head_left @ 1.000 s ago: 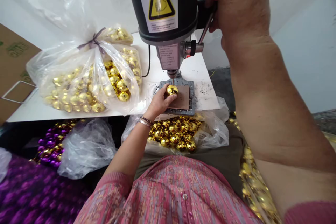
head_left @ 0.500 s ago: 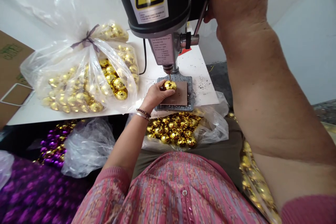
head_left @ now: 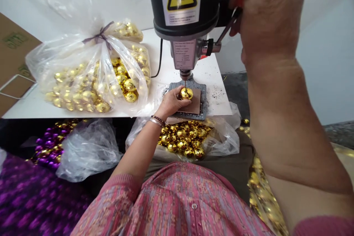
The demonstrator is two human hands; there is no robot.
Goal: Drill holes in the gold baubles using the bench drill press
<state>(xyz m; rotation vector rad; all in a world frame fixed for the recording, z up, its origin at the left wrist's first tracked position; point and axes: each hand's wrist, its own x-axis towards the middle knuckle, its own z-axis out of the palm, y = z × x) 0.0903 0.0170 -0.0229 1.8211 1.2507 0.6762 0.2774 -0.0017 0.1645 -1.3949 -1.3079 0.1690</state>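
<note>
My left hand (head_left: 172,101) pinches a shiny gold faceted ball (head_left: 187,93) between thumb and fingers. The ball rests over a brown board (head_left: 195,104) on the grey base (head_left: 204,97) of a bench drill press (head_left: 184,31). Straight above it, the thin drill bit (head_left: 185,83) reaches down to the top of the ball; how deep it goes cannot be made out. High on the right, my right hand (head_left: 269,11) is closed around the red-ended feed lever (head_left: 226,29) of the press, its fingers partly hidden behind the hand.
An open plastic bag (head_left: 226,142) of gold balls lies on my lap. On the white table (head_left: 138,112) stands a tied clear bag (head_left: 83,77) of gold balls, with dark shavings around the press base. Purple balls (head_left: 45,143) and a cardboard box (head_left: 16,55) are at left.
The view has shifted, so the press and both hands appear farther right. My left hand still grips the ball beneath the bit, and my right hand stays on the lever.
</note>
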